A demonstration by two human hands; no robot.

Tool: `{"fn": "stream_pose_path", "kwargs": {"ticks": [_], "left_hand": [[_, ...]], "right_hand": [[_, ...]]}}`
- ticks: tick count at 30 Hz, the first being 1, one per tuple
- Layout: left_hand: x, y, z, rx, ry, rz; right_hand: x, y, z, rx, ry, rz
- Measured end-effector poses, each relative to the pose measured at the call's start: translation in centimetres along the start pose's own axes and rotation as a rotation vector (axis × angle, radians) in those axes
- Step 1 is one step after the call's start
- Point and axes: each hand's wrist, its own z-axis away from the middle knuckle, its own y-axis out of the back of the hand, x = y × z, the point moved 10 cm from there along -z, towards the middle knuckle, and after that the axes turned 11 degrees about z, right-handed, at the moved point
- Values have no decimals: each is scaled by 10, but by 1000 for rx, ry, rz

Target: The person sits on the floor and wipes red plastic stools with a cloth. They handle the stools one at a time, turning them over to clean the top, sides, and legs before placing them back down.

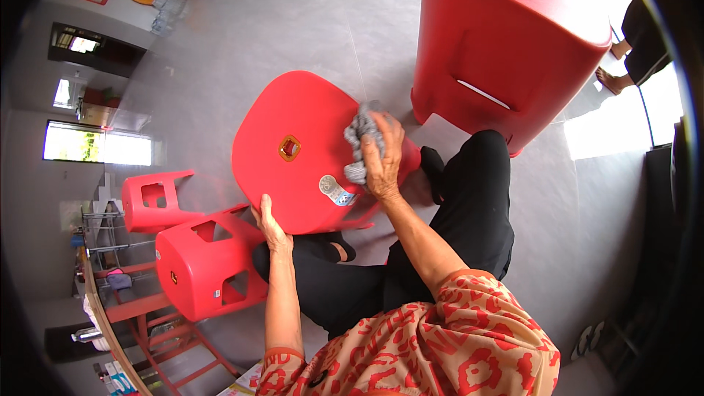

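Note:
A red plastic stool (pixel 297 121) is tipped toward me, its round seat facing the camera, with a small square hole in the middle and a sticker near its lower edge. My left hand (pixel 270 226) grips the seat's lower rim. My right hand (pixel 383 158) presses a grey cloth (pixel 359 136) against the right side of the seat. My legs in black trousers lie under and beside the stool.
A large red plastic stool (pixel 506 37) stands upright just behind to the right. Two more red stools (pixel 198 264) lie on their sides at the left on the grey floor. Another person's bare feet (pixel 612 77) are at the far right. A red metal rack (pixel 158 337) stands lower left.

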Motion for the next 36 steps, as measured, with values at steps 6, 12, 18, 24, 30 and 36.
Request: {"fn": "stream_pose_path", "kwargs": {"ticks": [6,12,18,24,30,36], "left_hand": [[2,-2,2,22,-14,-23],[-2,-1,-3,37,-31,-44],[-7,9,-8,29,-48,-11],[1,3,-4,78,-98,-36],[0,11,-1,105,-109,-58],[1,-2,-2,79,-142,85]], "right_hand": [[148,-11,31,-7,-763,-470],[266,2,80,138,-945,-327],[182,-2,66,131,-871,-161],[37,-7,6,-125,-215,-1],[23,-44,-53,-440,-125,24],[65,-68,-74,-618,-417,-243]]}}
